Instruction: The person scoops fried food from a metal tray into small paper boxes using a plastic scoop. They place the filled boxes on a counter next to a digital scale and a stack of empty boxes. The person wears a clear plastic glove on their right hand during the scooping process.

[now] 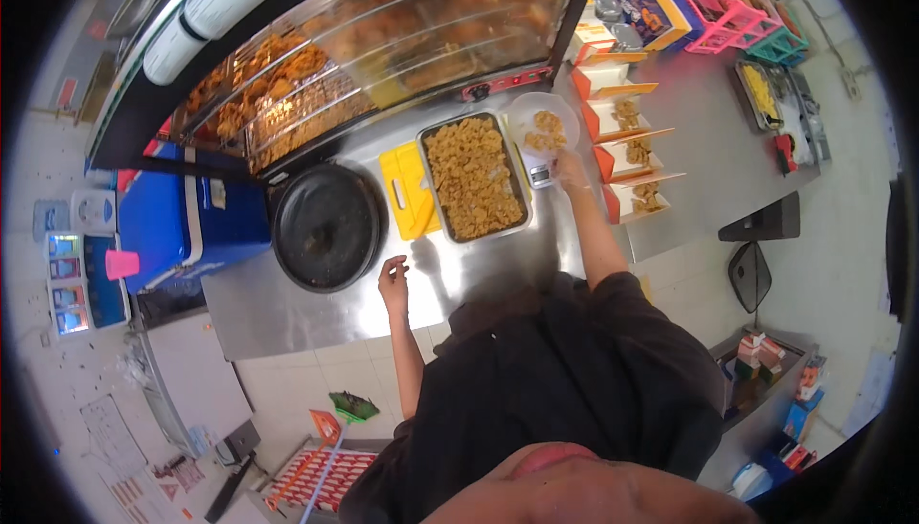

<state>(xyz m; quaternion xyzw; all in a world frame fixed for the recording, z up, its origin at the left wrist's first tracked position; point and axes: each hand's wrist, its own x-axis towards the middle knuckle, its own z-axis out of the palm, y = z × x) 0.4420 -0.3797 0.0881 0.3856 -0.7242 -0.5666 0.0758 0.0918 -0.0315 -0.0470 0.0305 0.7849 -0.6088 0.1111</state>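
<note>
My right hand (572, 171) is at the near rim of a round white plastic bowl (528, 111), beside a digital kitchen scale (540, 175). Whether its fingers grip the rim is unclear. A few pieces of fried battered food (547, 131) lie in the bowl, which appears to rest on the scale. To the left, a metal tray (528, 217) holds a heap of similar fried pieces (477, 176), partly over a yellow cutting board (402, 172). My left hand (393, 286) hovers near the counter's front edge, fingers loosely bent and apart, with nothing in it.
Several open orange-and-white cartons (603, 122) stand in a row at right, some containing fried pieces. A black round pan or lid (327, 228) lies at left, near a blue cooler box (154, 208). Behind the steel counter (287, 323) rises a glass display warmer (402, 29) with fried food.
</note>
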